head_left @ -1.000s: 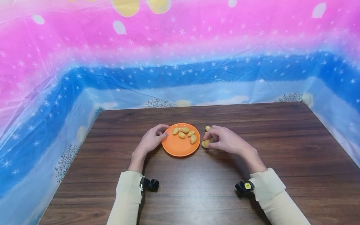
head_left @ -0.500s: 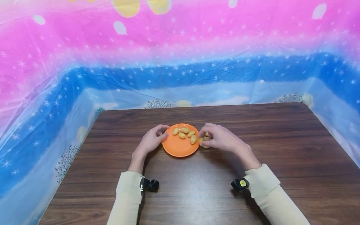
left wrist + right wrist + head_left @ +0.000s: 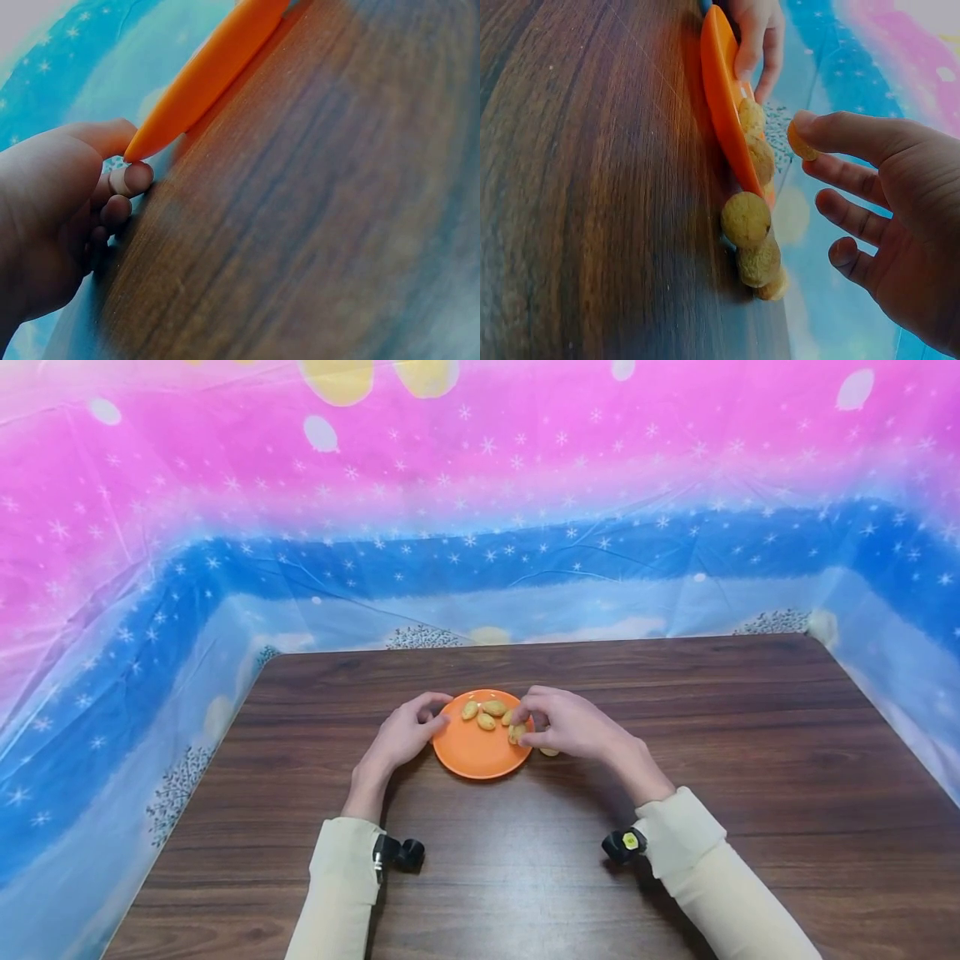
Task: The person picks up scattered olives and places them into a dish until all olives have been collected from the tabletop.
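An orange plate (image 3: 476, 758) lies on the table with several small yellow-brown potatoes (image 3: 486, 722) on it, mostly towards its back and right. My left hand (image 3: 403, 731) pinches the plate's left rim between thumb and fingers; the left wrist view shows the rim (image 3: 150, 139) there. Over the plate's right side, my right hand (image 3: 573, 722) holds one small potato (image 3: 801, 144) between thumb and index finger, its other fingers spread apart. Beside the plate's right edge, loose potatoes (image 3: 746, 220) sit in a row on the table, mostly hidden by the right hand in the head view.
The brown wood-grain table (image 3: 517, 868) extends on all sides of the plate. A pink and blue snowflake-patterned cloth (image 3: 480, 552) hangs behind and beside it. A small black camera (image 3: 625, 845) is worn at each wrist.
My right hand has moved left from the loose potatoes to above the plate's right side, carrying one potato. My left hand and the plate have stayed in place.
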`<state>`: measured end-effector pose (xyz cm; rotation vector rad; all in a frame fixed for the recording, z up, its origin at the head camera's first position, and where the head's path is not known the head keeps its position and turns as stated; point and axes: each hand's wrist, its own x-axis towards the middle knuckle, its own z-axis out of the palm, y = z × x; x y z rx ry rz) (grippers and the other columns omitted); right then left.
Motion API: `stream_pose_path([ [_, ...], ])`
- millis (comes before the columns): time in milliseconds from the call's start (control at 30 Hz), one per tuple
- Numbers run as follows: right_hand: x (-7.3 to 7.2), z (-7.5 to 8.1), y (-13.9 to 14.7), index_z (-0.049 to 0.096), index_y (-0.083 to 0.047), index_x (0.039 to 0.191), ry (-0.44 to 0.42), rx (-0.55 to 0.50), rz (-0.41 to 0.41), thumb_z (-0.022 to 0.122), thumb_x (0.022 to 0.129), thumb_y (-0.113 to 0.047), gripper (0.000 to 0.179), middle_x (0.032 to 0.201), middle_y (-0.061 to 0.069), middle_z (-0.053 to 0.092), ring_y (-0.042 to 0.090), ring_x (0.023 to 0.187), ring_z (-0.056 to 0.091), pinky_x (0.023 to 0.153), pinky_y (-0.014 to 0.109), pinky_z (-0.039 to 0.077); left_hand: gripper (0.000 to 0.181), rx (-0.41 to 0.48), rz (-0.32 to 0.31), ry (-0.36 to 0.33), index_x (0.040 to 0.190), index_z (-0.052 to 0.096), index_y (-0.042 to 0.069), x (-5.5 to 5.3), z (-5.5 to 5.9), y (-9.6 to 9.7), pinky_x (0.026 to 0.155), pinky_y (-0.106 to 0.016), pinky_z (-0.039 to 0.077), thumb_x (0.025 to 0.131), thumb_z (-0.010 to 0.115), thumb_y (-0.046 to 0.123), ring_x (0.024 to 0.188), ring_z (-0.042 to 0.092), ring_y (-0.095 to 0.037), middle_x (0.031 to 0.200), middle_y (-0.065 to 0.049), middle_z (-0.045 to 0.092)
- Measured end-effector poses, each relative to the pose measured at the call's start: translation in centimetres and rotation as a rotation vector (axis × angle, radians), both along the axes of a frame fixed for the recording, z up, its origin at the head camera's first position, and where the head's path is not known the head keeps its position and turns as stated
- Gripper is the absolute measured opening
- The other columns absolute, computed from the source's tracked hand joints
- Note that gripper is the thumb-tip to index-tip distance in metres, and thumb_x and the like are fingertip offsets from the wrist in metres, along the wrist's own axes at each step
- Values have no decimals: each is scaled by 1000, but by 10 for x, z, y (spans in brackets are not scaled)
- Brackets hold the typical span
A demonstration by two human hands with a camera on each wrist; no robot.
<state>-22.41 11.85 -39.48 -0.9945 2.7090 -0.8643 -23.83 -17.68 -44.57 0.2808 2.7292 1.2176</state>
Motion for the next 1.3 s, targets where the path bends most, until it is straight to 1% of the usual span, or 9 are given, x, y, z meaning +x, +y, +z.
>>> stream_pose_path([
  [233,-4,-1,-10,74,-15,113,-2,2,7,75,93,-21,21,105,-7,60,14,82,53,71,34,47,36,-4,5,8,137,58,26,0,-2,-1,61,-33,36,102,59,34,67,51,-22,84,-5,58],
  [400,-7,-1,-16,74,-15,114,2,14,18,74,93,-21,22,104,-6,61,15,82,54,72,34,47,36,1,5,7,137,59,27,1,-1,0,61,-33,36,102,59,34,66,51,-22,83,-6,58],
  [600,-12,-3,-24,74,-16,113,-6,16,30,75,92,-20,21,104,-5,61,17,92,58,83,35,49,35,-3,15,1,137,58,28,0,0,1,60,-33,36,102,59,35,65,50,-22,83,-6,57],
  [667,-13,-5,-27,74,-16,112,-6,23,33,75,91,-19,21,105,-5,61,17,97,58,87,36,49,35,-5,17,-2,137,58,28,0,0,1,60,-33,36,102,59,35,65,50,-22,84,-6,57],
  [767,-15,-10,-31,74,-16,111,1,39,37,75,91,-19,20,107,-5,62,16,101,57,89,36,48,36,-12,13,0,137,58,28,-1,0,1,61,-33,36,102,59,35,66,50,-22,84,-6,58],
  [867,-17,-14,-35,75,-16,111,13,52,42,76,91,-18,21,110,-6,64,16,102,55,89,36,47,36,-15,10,9,137,58,27,-1,0,1,62,-33,37,102,59,34,67,51,-22,84,-6,58],
  [1033,-19,-18,-39,75,-16,110,33,80,49,78,89,-18,21,112,-5,68,17,99,52,87,35,44,35,-14,16,9,136,59,28,-1,-1,1,63,-33,37,102,59,34,68,51,-22,84,-6,58],
  [1300,-18,-20,-44,77,-17,109,48,124,32,79,89,-20,21,110,-5,70,16,90,47,80,33,40,36,-17,13,1,138,58,28,-1,-1,0,63,-33,37,102,59,34,69,51,-21,85,-6,58],
])
